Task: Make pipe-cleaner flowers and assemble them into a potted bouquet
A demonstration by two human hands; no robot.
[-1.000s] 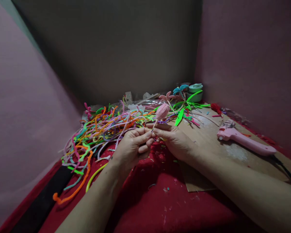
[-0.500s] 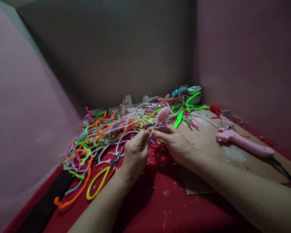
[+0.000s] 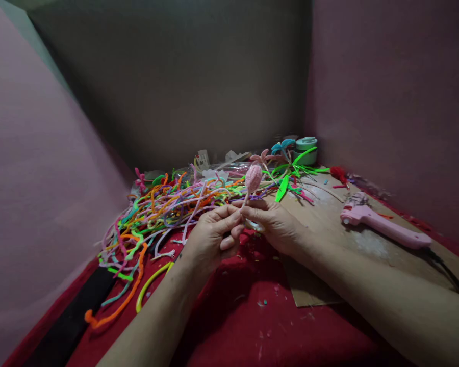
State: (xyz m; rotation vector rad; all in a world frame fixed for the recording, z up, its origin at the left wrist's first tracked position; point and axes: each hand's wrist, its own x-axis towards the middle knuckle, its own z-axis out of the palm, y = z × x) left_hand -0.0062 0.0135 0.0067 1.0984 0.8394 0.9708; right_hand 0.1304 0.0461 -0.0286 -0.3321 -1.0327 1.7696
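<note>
A pink pipe-cleaner bud (image 3: 253, 178) on a thin pink stem stands almost upright above my fingertips. My left hand (image 3: 218, 229) pinches the lower stem between thumb and forefinger, its other fingers curled. From the other side, my right hand (image 3: 271, 221) closes thumb and fingers on the same stem. A pale, whitish strand shows beneath the right fingers; what it belongs to is unclear. Yellow-handled scissors (image 3: 149, 285) lie beside my left forearm, which hides most of them.
Tangled, many-coloured pipe cleaners (image 3: 168, 204) cover the left and back. A pink glue gun (image 3: 386, 227) with a black cord rests on a brown board (image 3: 321, 255) at right. Behind are pipe-cleaner flowers (image 3: 283, 146), green leaves (image 3: 282, 188) and a mint-coloured container (image 3: 306, 145).
The bud has turned more upright and shifted slightly left. My left hand has rolled so its curled fingers show, and its forearm now covers more of the scissors.
</note>
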